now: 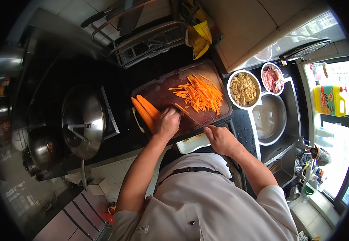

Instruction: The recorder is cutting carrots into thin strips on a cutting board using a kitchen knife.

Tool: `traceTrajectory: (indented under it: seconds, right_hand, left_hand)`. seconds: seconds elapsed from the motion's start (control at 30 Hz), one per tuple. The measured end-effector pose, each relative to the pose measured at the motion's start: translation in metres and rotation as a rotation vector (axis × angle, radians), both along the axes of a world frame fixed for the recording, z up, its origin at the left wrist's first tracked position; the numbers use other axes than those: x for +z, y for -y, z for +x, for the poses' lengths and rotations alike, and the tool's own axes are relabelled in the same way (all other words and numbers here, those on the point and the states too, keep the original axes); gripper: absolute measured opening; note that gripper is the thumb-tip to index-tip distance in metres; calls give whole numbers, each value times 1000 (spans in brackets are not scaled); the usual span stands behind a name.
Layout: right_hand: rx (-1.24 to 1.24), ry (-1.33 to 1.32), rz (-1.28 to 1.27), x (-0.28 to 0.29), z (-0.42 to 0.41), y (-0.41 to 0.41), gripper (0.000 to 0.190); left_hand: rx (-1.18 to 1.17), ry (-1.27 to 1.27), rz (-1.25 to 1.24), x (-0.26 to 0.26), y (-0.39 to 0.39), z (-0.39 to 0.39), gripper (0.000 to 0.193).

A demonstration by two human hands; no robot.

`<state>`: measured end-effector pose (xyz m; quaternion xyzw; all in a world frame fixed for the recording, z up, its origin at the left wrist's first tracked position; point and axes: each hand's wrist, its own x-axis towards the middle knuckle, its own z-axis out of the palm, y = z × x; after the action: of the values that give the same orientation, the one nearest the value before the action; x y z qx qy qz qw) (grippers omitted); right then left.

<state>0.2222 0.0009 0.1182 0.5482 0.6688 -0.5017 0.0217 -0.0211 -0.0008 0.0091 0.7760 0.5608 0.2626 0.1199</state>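
Note:
On a dark brown cutting board (155, 90), my left hand (168, 123) curls its fingers over a carrot piece that is almost wholly hidden beneath them. My right hand (222, 140) grips a kitchen knife (195, 120), seen nearly edge-on, with its blade beside my left fingertips. A cut carrot strip (181, 108) lies along the blade's far side. Beyond it spreads a pile of carrot strips (200, 94). Two long peeled carrots (144, 110) rest side by side at the board's left edge, partly behind my left hand.
Right of the board stand a bowl of brownish shreds (243, 89) and a bowl of sliced raw meat (272, 79). A metal basin (269, 119) sits in the sink (293, 120). A lidded wok (84, 123) is at left, a rack (146, 42) behind. A white tray (194, 144) lies below the board.

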Motion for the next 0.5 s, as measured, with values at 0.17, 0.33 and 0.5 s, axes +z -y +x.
traceTrajectory:
  seconds: [0.17, 0.33, 0.5]
  right_hand:
    - [-26, -1, 70, -34, -21, -7, 44]
    - [-44, -136, 43, -17, -14, -17, 46]
    - [3, -96, 19, -2, 3, -5, 47]
  left_hand:
    - [-20, -74, -66, 3, -1, 1, 4]
    - [13, -45, -87, 6, 1, 2, 2]
    - [10, -37, -48, 0, 1, -1, 15]
